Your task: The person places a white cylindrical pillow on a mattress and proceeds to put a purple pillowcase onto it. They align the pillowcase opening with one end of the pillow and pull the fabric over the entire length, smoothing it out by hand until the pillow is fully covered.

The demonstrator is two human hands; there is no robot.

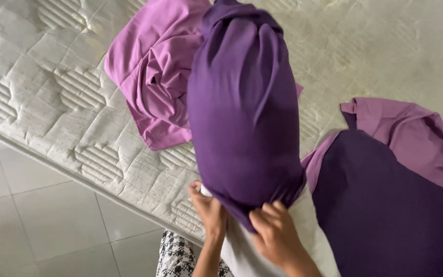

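A white pillow (242,251) stands on end against the mattress edge, most of it inside a dark purple pillowcase (244,113). My left hand (208,208) grips the lower left hem of the case where it meets the white pillow. My right hand (278,233) pinches the lower right hem, with bunched purple cloth between its fingers. Only the bottom of the white pillow shows below the hem.
A bare quilted white mattress (52,92) fills the top. A crumpled light purple cloth (152,72) lies behind the pillow. At right lies a dark purple cloth (385,210) with a lighter purple one (416,136) behind it. Grey floor tiles (42,215) are at lower left.
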